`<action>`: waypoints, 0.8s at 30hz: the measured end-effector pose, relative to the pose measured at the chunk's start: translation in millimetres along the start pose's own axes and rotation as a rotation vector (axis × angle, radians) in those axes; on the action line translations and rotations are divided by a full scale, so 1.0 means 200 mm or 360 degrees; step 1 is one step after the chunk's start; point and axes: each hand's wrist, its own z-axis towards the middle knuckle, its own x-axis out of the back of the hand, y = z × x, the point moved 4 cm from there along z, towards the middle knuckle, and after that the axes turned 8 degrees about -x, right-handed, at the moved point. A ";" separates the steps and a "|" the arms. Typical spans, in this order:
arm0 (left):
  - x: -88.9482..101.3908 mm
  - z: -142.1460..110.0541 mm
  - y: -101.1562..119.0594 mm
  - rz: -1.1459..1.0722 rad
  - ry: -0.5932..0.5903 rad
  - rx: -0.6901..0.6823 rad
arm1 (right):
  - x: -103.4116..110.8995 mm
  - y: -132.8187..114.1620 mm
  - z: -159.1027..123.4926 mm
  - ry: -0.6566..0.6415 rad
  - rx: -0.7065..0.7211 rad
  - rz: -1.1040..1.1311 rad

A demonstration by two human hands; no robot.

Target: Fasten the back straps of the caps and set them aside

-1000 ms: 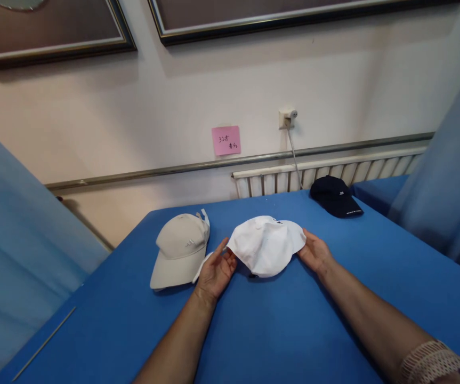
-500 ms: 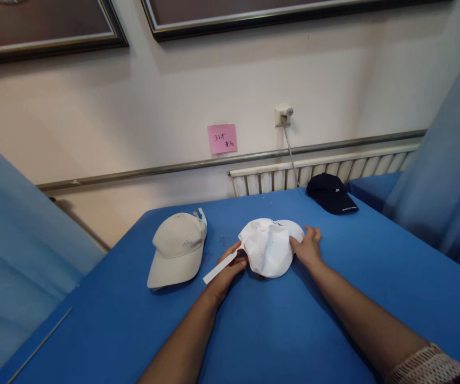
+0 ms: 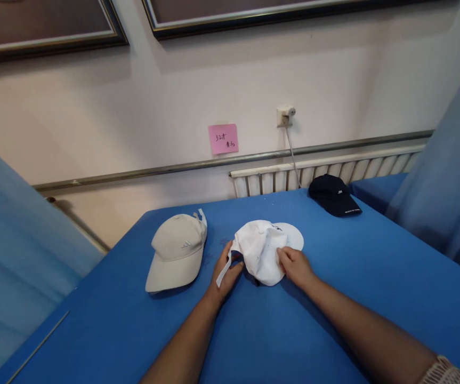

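Observation:
A white baseball cap (image 3: 259,248) lies on the blue-covered table in front of me, its brim pointing right and its crown crumpled. My left hand (image 3: 226,273) grips the cap's back edge, where a loose white strap hangs over the fingers. On the other side, my right hand (image 3: 296,265) pinches the crown fabric near the brim, fingertips partly hidden by the cloth. Left of my hands rests a beige baseball cap (image 3: 177,245), brim toward me, with a small logo. Farther back on the right is a dark navy cap (image 3: 331,194) with white lettering on its brim.
The blue table cover (image 3: 134,330) reaches back to a wall with a metal rail (image 3: 166,171) and a white radiator (image 3: 267,181). A pink note (image 3: 223,139) is stuck above the rail, beside a plugged socket (image 3: 284,116). Blue curtains (image 3: 22,250) hang on both sides.
My right hand has moved left from the brim onto the crown and closed on its fabric. The cap has shifted slightly left, and its strap now hangs more steeply.

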 end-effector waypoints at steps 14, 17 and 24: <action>0.01 -0.02 0.07 0.0384 0.0002 -0.0134 | 0.06 0.07 0.11 0.0168 0.0165 -0.0768; 0.00 -0.02 0.06 0.0452 -0.0023 -0.0116 | 0.08 0.08 0.13 0.0213 0.0098 -0.0667; -0.02 -0.01 0.05 0.0557 -0.0242 -0.0163 | -0.04 -0.06 -0.02 -0.0351 0.0448 -0.0407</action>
